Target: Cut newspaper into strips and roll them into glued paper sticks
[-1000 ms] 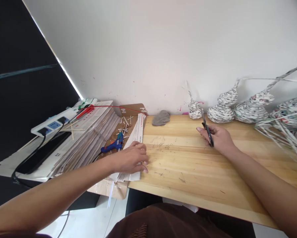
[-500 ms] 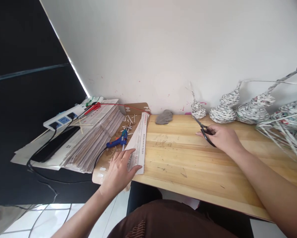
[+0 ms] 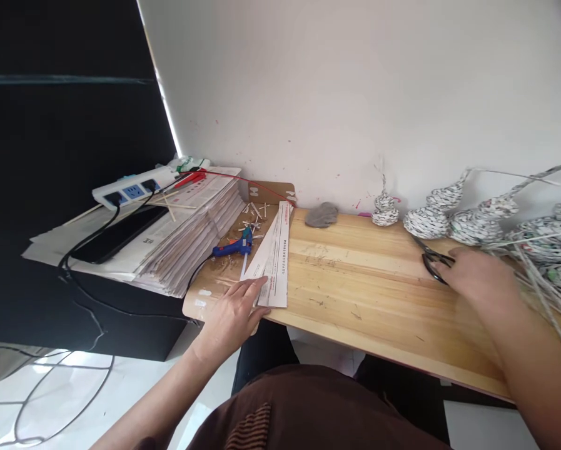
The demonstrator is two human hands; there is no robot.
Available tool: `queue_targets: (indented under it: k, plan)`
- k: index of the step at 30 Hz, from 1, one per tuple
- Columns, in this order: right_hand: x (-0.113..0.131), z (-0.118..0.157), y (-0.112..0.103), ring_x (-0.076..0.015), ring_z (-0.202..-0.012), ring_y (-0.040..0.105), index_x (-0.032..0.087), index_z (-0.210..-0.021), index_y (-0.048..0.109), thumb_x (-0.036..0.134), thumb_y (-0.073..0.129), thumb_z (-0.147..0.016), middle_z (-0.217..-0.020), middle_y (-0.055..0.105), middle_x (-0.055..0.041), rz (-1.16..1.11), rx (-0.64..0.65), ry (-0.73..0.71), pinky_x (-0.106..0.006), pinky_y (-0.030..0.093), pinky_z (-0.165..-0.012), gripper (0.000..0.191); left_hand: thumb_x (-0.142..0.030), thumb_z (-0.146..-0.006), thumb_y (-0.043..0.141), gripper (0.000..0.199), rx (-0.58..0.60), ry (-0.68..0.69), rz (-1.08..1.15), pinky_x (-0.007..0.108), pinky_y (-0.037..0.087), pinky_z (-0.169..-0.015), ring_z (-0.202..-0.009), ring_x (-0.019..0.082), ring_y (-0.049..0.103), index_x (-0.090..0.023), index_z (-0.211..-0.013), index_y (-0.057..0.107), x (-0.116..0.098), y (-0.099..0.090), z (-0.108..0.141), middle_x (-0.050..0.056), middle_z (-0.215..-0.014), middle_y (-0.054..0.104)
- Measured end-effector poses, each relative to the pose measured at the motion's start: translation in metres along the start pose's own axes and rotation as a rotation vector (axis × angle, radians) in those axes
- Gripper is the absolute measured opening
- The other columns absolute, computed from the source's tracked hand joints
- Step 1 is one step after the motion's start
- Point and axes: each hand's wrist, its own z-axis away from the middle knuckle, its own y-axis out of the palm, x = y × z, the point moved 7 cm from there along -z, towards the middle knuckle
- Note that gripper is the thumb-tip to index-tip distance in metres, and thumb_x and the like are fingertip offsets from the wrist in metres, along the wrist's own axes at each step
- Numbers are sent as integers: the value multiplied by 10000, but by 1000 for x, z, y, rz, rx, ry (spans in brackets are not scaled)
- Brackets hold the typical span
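Black scissors [image 3: 433, 261] rest on the wooden table, their tips pointing up and left. My right hand [image 3: 480, 275], blurred by motion, is at their handles with its fingers around them. Over the near end of a folded paper sheet [image 3: 283, 256] lies my left hand [image 3: 237, 309], fingers spread, nothing gripped. Beneath part of that sheet is a brown cardboard piece [image 3: 202, 297], which also carries a blue glue gun [image 3: 233, 247] and small paper scraps [image 3: 256, 215].
Woven paper gourd shapes [image 3: 425, 215] stand along the wall at the right, beside loose paper strips [image 3: 543, 294]. A grey cloth [image 3: 321, 215] lies near the wall. At left, a paper stack [image 3: 205, 231] holds a power strip [image 3: 132, 189] and black phone [image 3: 121, 234].
My right hand has moved right along the table with the scissors. My left hand has drawn slightly towards the near end of the folded sheet. The view has shifted left.
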Motion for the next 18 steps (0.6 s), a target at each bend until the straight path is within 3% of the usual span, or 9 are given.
queue_targets:
  k: [1, 3, 7, 10, 13, 16, 18]
  plan:
    - [15, 10, -10, -381, -821, 639, 188, -905, 674, 457, 538, -815, -840, 668, -171, -5, -81, -41, -446, 454, -644, 315, -336, -873, 578, 524, 6, 12, -8, 420, 482, -940, -1141, 271, 553, -165, -1341, 417, 0, 0, 0, 126, -1225, 607]
    - [70, 42, -32, -348, -938, 630, 174, -1023, 666, 407, 539, -835, -943, 682, -142, -153, -224, -298, -447, 480, -754, 325, -335, -876, 575, 492, 6, 29, -28, 416, 499, -914, -1107, 268, 580, -160, -1316, 441, 1, 1, -2, 128, -1196, 626]
    - [208, 128, -46, -246, -1038, 607, 201, -1127, 634, 483, 578, -856, -1109, 673, -86, -515, -59, -837, -393, 474, -910, 394, -315, -891, 553, 455, 4, 42, -59, 410, 518, -870, -1042, 266, 612, -145, -1302, 456, 2, 0, -5, 129, -1110, 661]
    - [283, 169, -44, -259, -1040, 594, 151, -1092, 630, 465, 678, -792, -1103, 669, -110, -510, 9, -1027, -389, 470, -920, 436, -313, -911, 516, 434, 24, 17, -58, 393, 528, -835, -995, 256, 634, -146, -1307, 458, 5, 0, -7, 120, -1036, 682]
    - [316, 177, -34, -251, -892, 630, 128, -948, 648, 349, 643, -843, -927, 696, -116, -400, 62, -1075, -371, 501, -811, 244, -303, -933, 466, 402, 42, -31, -37, 375, 537, -803, -971, 245, 646, -161, -1308, 467, 11, 0, -7, 110, -1009, 690]
    - [323, 171, -27, -229, -790, 636, 133, -872, 645, 209, 586, -868, -835, 693, -108, -317, 75, -1086, -334, 497, -718, 97, -278, -937, 438, 379, 49, -61, 8, 365, 536, -812, -987, 234, 644, -178, -1299, 487, 17, 1, -7, 105, -1035, 687]
    - [324, 169, -24, -220, -762, 631, 134, -850, 646, 136, 550, -864, -818, 689, -111, -271, 58, -1105, -322, 482, -686, 97, -265, -936, 426, 370, 43, -84, 43, 364, 532, -824, -991, 229, 646, -182, -1289, 503, 22, 0, -6, 104, -1051, 687]
